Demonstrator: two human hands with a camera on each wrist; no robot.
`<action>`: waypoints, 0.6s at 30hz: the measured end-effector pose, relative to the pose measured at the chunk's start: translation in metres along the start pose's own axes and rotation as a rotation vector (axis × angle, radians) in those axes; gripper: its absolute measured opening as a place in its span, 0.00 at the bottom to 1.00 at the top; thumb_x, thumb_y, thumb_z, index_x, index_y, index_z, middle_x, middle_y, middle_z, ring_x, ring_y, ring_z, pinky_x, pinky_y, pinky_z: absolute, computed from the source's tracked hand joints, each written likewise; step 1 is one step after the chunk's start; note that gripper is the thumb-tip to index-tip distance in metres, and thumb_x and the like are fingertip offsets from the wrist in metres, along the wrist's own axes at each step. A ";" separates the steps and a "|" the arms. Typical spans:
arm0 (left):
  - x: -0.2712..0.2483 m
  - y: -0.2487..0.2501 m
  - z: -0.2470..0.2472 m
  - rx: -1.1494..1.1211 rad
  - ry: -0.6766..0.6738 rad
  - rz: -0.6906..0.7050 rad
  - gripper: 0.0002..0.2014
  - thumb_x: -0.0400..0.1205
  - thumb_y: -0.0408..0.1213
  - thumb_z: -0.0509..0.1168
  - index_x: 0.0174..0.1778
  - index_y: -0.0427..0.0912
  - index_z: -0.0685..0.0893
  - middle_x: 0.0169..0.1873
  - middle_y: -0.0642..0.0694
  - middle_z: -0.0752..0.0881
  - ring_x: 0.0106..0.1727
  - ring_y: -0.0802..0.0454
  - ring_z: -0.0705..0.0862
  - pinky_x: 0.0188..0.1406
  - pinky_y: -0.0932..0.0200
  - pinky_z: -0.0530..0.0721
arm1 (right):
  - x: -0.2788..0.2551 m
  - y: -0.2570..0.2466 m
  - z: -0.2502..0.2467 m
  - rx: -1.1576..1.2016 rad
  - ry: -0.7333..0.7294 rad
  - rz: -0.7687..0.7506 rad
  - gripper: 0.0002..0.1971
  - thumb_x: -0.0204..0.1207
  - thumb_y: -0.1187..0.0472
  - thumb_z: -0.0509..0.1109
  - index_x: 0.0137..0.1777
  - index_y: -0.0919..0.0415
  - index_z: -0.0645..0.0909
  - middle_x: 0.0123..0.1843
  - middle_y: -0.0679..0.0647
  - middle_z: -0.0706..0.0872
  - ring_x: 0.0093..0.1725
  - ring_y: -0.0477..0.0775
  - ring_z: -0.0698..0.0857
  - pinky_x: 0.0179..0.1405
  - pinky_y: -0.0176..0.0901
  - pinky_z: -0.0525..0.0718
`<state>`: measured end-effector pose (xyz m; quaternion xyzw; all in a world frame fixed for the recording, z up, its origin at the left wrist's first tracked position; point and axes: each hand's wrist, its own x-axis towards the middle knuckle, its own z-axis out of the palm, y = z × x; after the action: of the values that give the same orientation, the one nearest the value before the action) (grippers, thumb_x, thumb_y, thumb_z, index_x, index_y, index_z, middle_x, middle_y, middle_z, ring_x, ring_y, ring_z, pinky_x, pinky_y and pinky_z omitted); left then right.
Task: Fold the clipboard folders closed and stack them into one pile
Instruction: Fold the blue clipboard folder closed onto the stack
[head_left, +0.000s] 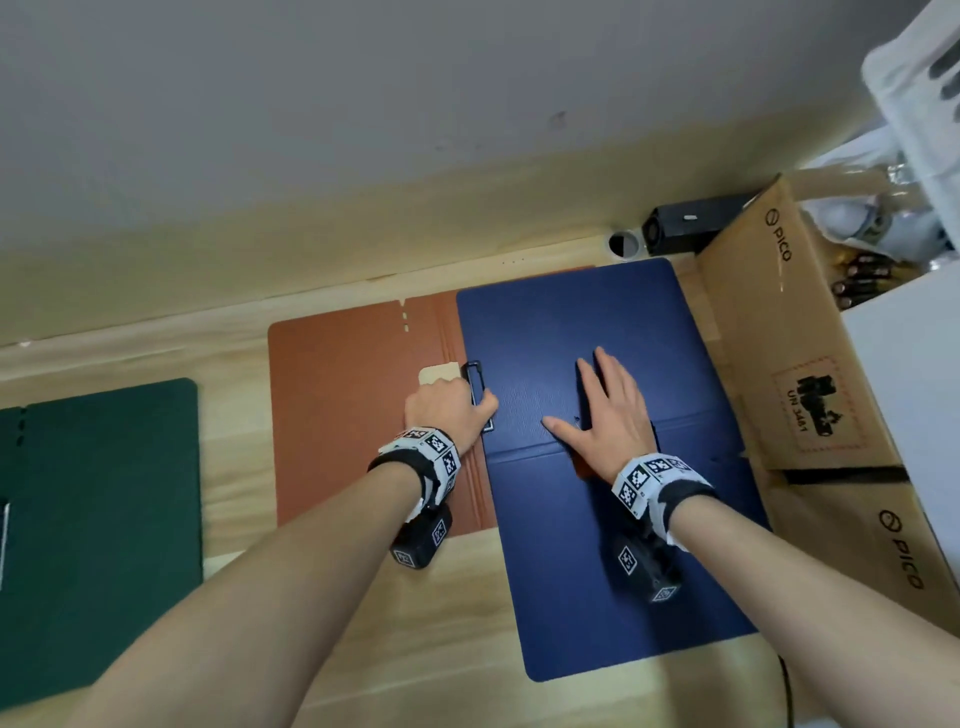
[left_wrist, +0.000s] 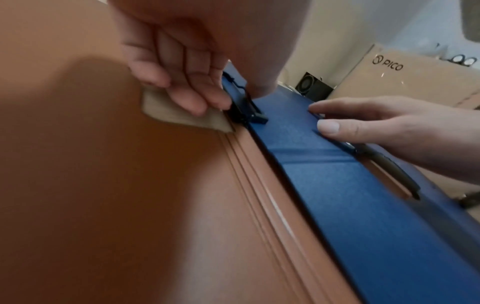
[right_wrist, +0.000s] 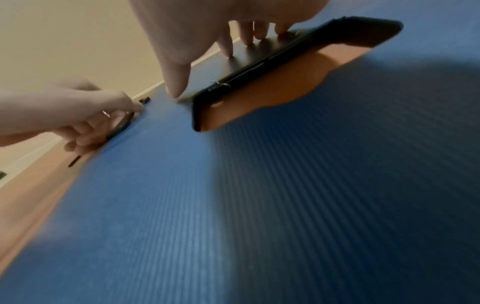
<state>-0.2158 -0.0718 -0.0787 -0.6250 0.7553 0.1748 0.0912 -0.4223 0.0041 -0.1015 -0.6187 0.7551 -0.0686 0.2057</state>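
A blue folder (head_left: 597, 545) lies open lengthwise on the table, covering the right half of an open brown folder (head_left: 343, 415). A dark green folder (head_left: 104, 519) lies flat at the far left. My left hand (head_left: 452, 410) grips the blue folder's left edge at a black clip (left_wrist: 246, 111), thumb on top and fingers (left_wrist: 197, 96) curled down onto a beige tab. My right hand (head_left: 605, 410) presses flat on the blue folder (right_wrist: 233, 205), its straight fingers on a second black clip (right_wrist: 285, 57) that has a brown flap (right_wrist: 272, 92) beneath it.
Cardboard PICO boxes (head_left: 779, 332) stand tight against the blue folder's right side. A black device (head_left: 680, 226) and a white round grommet (head_left: 623, 243) sit by the wall behind. Bare wooden table (head_left: 234, 519) shows between the green and brown folders.
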 end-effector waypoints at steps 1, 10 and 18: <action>-0.001 -0.002 -0.001 0.019 0.013 0.033 0.23 0.83 0.53 0.54 0.30 0.40 0.75 0.30 0.42 0.82 0.37 0.38 0.84 0.32 0.55 0.71 | 0.000 0.000 0.002 -0.022 -0.006 -0.009 0.47 0.73 0.30 0.63 0.85 0.55 0.54 0.88 0.54 0.48 0.86 0.57 0.49 0.84 0.54 0.54; -0.012 -0.037 -0.008 0.129 -0.032 0.069 0.19 0.84 0.48 0.53 0.31 0.42 0.75 0.31 0.43 0.81 0.40 0.38 0.85 0.33 0.55 0.71 | -0.004 0.004 -0.003 -0.048 -0.017 -0.001 0.48 0.73 0.28 0.61 0.86 0.54 0.51 0.89 0.53 0.46 0.87 0.56 0.47 0.84 0.54 0.53; -0.036 -0.039 -0.012 0.011 -0.046 -0.029 0.23 0.85 0.56 0.52 0.35 0.42 0.78 0.37 0.42 0.86 0.41 0.39 0.85 0.34 0.55 0.74 | -0.005 -0.004 -0.008 -0.020 -0.012 0.032 0.46 0.74 0.32 0.65 0.85 0.56 0.55 0.88 0.53 0.50 0.86 0.57 0.49 0.85 0.54 0.54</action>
<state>-0.1694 -0.0497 -0.0606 -0.6311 0.7449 0.1838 0.1144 -0.4207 0.0069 -0.0916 -0.6090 0.7644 -0.0541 0.2050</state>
